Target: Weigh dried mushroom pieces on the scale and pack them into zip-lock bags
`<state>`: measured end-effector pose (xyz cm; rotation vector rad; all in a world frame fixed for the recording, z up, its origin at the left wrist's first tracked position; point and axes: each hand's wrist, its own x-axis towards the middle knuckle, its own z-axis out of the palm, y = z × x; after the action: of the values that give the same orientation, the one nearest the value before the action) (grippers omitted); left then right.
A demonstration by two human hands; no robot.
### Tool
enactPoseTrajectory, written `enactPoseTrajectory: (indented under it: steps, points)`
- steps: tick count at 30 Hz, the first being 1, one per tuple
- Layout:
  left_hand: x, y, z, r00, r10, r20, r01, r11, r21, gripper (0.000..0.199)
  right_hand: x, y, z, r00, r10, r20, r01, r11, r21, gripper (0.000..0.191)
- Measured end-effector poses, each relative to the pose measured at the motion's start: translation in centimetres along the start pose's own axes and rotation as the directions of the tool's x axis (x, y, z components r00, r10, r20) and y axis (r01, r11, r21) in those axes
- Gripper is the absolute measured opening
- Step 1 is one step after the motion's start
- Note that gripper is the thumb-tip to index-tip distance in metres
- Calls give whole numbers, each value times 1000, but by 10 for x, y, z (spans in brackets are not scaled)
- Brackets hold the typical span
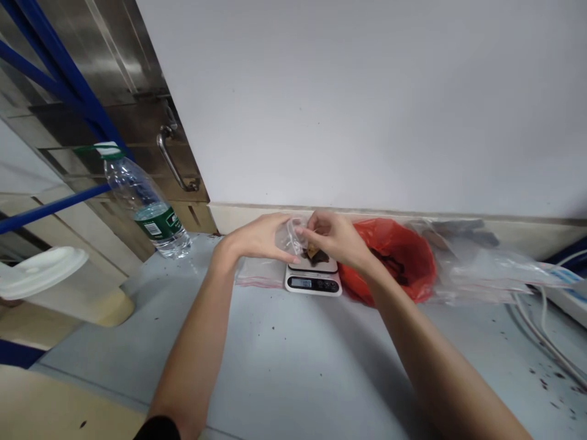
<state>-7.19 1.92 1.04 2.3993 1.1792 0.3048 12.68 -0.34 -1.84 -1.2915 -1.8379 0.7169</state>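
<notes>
My left hand [257, 237] is closed on a small clear zip bag [290, 237], its thumb below and fingers behind. The bag is tilted over a small white digital scale [313, 285]. My right hand [342, 239] is pinched at the bag's mouth, on what look like dried brown pieces [312, 250]; its fingers partly hide them. More dark brown scraps [320, 259] lie on the scale's plate under that hand. Right beside the scale stands an open red plastic bag [424, 260] with dark pieces inside. The scale's display is lit, but its digits are too blurred to read.
Flat clear zip bags [260, 272] lie left of the scale, and more clear bags [477, 269] lie right of the red bag. A water bottle [153, 211] and a lidded plastic container [59, 284] stand left. White cables [545, 330] run at right. A white wall [367, 110] rises behind.
</notes>
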Motion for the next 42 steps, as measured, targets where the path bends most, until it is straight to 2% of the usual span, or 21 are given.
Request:
enactPoseTrajectory:
  steps: [2,3,5,7,9,13,17,23,29,32,35,39,42]
  points:
    - [-1,-4,-2,998,-55,26,55,998,26,72,-1,1,-7,997,58,-45,-66,974,-217,30]
    - [-1,-7,-2,995,-89,45,87,995,45,70,-1,2,-9,995,91,-32,-96,937,-335,26]
    - [1,-12,-2,984,-154,88,146,985,91,69,-1,6,-11,983,165,76,-107,864,-492,34]
    - [5,-17,2,975,-182,124,168,979,117,70,1,12,-7,958,213,191,-80,841,-536,49]
    - [9,-22,6,972,-176,158,158,980,124,70,3,18,0,942,231,245,-67,842,-536,52]
    - [17,-26,12,962,-183,201,155,977,150,72,9,27,12,927,252,277,-61,832,-552,37]
    - [20,-26,14,959,-167,229,142,982,122,76,13,27,12,920,276,280,-70,815,-575,25]
    - [23,-26,17,956,-139,257,117,988,99,77,15,23,7,908,314,278,-125,834,-537,22]
    - [22,-18,21,950,-145,276,131,989,72,69,14,26,-9,917,277,288,-132,891,-434,20]
    - [23,-13,22,955,-121,273,115,993,37,72,13,27,-23,927,198,320,-119,961,-249,25]
    - [26,-11,25,955,-132,265,125,991,46,80,13,24,-34,906,85,415,-72,996,-45,31]
    - [30,-12,29,965,-86,249,100,994,-42,81,12,16,-37,870,-6,492,42,997,-62,28]
    - [30,-14,29,971,-57,233,78,994,-82,76,12,11,-37,855,-14,518,71,993,-91,25]
